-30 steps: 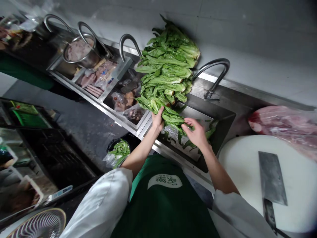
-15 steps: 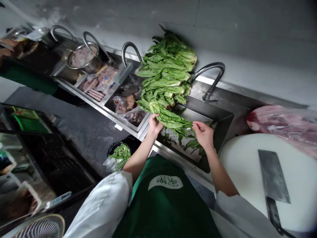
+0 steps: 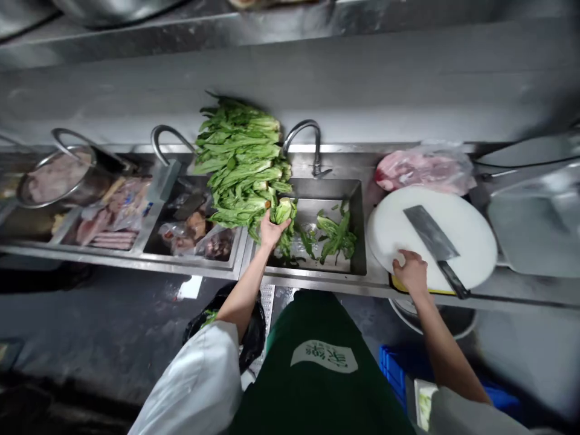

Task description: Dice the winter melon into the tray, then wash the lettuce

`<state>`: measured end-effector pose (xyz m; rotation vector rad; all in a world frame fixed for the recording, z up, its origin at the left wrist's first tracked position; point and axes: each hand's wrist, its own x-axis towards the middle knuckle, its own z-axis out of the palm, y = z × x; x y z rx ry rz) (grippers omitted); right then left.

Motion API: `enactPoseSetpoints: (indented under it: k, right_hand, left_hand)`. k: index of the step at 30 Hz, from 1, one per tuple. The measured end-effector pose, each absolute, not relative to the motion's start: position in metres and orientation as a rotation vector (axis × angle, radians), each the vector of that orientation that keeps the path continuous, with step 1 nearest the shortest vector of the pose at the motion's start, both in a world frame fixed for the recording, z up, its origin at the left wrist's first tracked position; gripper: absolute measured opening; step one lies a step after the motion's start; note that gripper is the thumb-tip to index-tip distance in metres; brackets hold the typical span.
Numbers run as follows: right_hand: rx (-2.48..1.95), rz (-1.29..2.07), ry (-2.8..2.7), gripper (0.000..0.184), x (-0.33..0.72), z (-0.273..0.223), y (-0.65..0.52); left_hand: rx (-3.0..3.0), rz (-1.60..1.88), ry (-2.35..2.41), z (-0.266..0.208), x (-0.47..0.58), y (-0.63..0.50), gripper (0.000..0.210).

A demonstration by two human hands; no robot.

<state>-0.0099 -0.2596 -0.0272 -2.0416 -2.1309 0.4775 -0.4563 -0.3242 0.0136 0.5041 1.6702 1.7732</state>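
Note:
My left hand [image 3: 270,232] is closed on a head of leafy lettuce [image 3: 285,212], which hangs over the left side of the sink [image 3: 364,241]. Behind it lies a tall stack of the same lettuce [image 3: 242,157], heaped between two sinks against the wall. Loose leaves [image 3: 338,234] lie in the basin. Over the near left part of the round white cutting board [image 3: 389,223] is my right hand [image 3: 411,270], empty, its fingers apart and slightly curled. A cleaver [image 3: 430,231] rests on that board, its black handle towards the front edge, just right of my right hand.
A tap [image 3: 316,148] curves over the sink. Bagged raw meat [image 3: 423,169] lies behind the board. Other sinks at left hold meat pieces [image 3: 113,211] and a steel pot [image 3: 63,175]. A black-lined bin [image 3: 256,335] stands below on the floor, and blue crates [image 3: 393,374] at lower right.
My right hand has let go of the lettuce and moved right to the cutting board. My left hand still holds the lettuce. The view has turned to the right and levelled.

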Motion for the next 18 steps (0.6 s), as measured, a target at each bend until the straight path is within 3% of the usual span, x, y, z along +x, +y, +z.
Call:
enactPoseSetpoints:
  k: [4, 9, 14, 18]
  right_hand:
    - [-2.468, 0.315, -2.035, 0.065, 0.045, -0.034, -0.271]
    - [-2.458, 0.175, -2.044, 0.057, 0.088, -0.035, -0.242]
    - [-2.337, 0.488, -2.298, 0.060, 0.122, -0.028, -0.201]
    - [-2.308, 0.459, -2.297, 0.054, 0.153, -0.021, -0.193]
  left_hand:
    - [0.481, 1.826, 1.559, 0.037, -0.401, -0.279, 0.057]
    - [0.284, 1.907, 1.189, 0.061, -0.313, -0.227, 0.046]
    - [0.168, 1.654, 1.144, 0.013, -0.230, -0.215, 0.052]
    - [0.167, 1.496, 1.278, -0.032, -0.198, -0.238, 0.067]
